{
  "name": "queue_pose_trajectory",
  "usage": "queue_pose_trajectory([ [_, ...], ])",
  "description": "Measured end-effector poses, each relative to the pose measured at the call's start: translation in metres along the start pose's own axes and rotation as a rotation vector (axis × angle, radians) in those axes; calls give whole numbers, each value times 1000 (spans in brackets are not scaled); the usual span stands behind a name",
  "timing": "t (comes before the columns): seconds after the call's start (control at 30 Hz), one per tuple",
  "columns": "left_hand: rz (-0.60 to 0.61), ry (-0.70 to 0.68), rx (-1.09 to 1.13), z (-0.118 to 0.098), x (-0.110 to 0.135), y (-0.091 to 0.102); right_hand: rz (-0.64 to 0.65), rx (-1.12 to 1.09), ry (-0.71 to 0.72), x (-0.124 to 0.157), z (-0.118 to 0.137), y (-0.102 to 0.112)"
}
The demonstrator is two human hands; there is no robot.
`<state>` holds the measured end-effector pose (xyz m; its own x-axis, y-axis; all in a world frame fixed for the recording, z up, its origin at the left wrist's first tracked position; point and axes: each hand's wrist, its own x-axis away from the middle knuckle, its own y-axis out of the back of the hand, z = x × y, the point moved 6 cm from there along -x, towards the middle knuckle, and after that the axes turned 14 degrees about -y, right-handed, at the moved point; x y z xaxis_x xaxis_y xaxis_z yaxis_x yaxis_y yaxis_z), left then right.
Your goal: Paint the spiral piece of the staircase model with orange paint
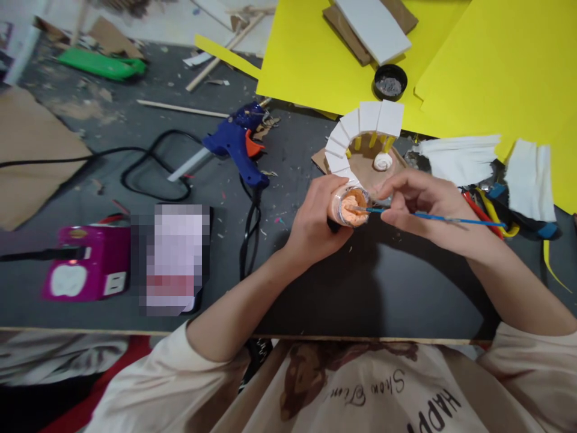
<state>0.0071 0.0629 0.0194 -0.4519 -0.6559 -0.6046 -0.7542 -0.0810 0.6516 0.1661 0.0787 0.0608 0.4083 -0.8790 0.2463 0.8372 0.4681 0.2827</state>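
My left hand (318, 213) is wrapped round a small open jar (353, 218) of peach-orange paint, tilted so its mouth faces me. In my right hand (419, 204), pinched between thumb and fingers, is a thin blue paintbrush (433, 216). Its tip is in the jar, touching the paint. Just beyond the jar stands a small curved model staircase (345, 135) with white steps and yellow supports on a cardboard base (363, 168). A white rolled spiral piece (383, 161) sits beside the steps. The jar and my hands hide part of the model's near side.
A blue glue gun (232, 141) with a looping black cord lies left of the model. Further left are a phone (180, 258) and a magenta power cube (90, 264). Yellow sheets (491, 60), a black lid (390, 82), white strips (462, 159) and pliers-like tools (509, 216) lie behind and right.
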Motion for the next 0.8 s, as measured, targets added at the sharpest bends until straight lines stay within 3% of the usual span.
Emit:
queue_pose_trajectory([
  [0.3, 45, 23, 7, 2, 1, 0, -224, 12, 70, 14, 22, 34],
  [0.8, 47, 54, 36, 3, 2, -1, -425, 80, 140, 23, 22, 41],
])
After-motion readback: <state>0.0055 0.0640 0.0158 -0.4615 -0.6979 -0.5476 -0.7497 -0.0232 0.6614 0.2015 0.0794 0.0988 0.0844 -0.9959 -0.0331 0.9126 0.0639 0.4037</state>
